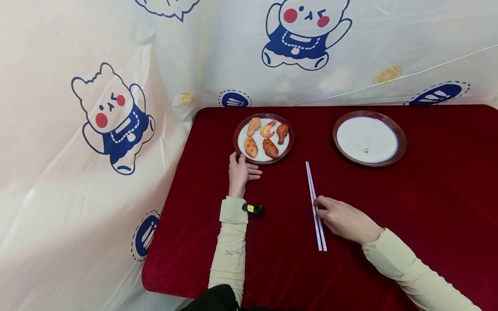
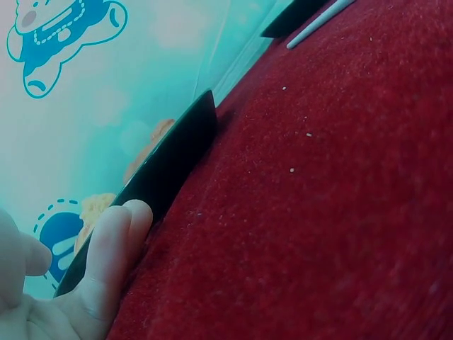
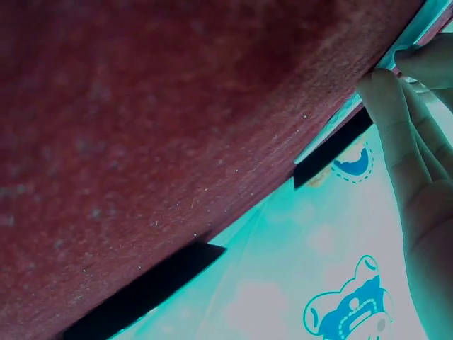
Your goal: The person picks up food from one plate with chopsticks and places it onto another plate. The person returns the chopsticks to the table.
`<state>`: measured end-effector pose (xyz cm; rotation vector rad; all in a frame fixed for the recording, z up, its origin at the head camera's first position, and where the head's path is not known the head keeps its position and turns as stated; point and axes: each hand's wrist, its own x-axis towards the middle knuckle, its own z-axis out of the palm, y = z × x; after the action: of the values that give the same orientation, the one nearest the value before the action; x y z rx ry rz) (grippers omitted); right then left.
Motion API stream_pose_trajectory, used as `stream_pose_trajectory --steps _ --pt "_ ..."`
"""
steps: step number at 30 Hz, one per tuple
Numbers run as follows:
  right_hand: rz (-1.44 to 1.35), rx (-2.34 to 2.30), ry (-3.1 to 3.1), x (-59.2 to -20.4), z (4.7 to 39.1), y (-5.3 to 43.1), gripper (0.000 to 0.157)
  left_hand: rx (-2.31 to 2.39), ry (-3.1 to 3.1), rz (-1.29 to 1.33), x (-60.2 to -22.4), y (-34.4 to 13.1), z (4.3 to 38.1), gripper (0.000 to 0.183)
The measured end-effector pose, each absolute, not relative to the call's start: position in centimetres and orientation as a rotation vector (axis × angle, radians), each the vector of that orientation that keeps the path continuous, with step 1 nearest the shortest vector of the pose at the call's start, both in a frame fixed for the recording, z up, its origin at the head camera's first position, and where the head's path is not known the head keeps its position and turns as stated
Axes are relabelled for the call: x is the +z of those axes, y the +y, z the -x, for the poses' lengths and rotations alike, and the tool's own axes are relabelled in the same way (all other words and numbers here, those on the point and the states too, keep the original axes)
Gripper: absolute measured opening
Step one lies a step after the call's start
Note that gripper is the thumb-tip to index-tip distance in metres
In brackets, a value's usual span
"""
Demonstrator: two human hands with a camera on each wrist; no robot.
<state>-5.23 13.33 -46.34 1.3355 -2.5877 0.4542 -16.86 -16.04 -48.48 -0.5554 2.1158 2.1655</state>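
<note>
A plate point(image 1: 291, 149) with a brown rim and white centre holds several food pieces: a shrimp point(image 1: 267, 128), a drumstick point(image 1: 282, 133), a fried piece point(image 1: 254, 126) and two browned oval pieces. At its near left rim my left hand point(image 1: 239, 172) rests with fingers spread; the left wrist view has the fingertips right against the plate's side point(image 2: 177, 152). A pair of pale chopsticks point(image 1: 312, 190) lies lengthwise on the red cloth, right of that plate. My right hand point(image 1: 346, 219) pinches them about midway, thumb and fingertips meeting at the sticks point(image 3: 388, 60) in the right wrist view.
A second brown-rimmed plate point(image 1: 403, 142) stands at the back right, with a small crumb point(image 1: 365, 150) on it. The red cloth point(image 1: 284, 268) covers the table. A white curtain point(image 1: 229, 52) with printed cartoon figures hangs behind and to the left.
</note>
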Motion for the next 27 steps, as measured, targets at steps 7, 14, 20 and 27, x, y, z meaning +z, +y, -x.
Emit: stream_pose_trajectory --steps 7,14,20,27 --pt "-1.278 0.545 -2.579 -46.8 5.44 13.55 0.015 2.164 2.104 0.544 -48.64 -15.88 17.2 0.053" --pt "-1.147 0.65 -2.659 -46.89 5.62 13.61 0.013 2.162 2.115 0.555 -48.89 -15.65 17.49 0.052" --pt "-1.064 0.746 -2.742 -46.72 5.42 13.21 0.008 2.145 2.124 0.585 -49.26 -15.85 17.21 0.052" --pt "-0.981 0.75 -2.665 -46.26 5.42 13.52 0.01 2.136 2.097 0.57 -49.18 -16.33 16.88 0.052"
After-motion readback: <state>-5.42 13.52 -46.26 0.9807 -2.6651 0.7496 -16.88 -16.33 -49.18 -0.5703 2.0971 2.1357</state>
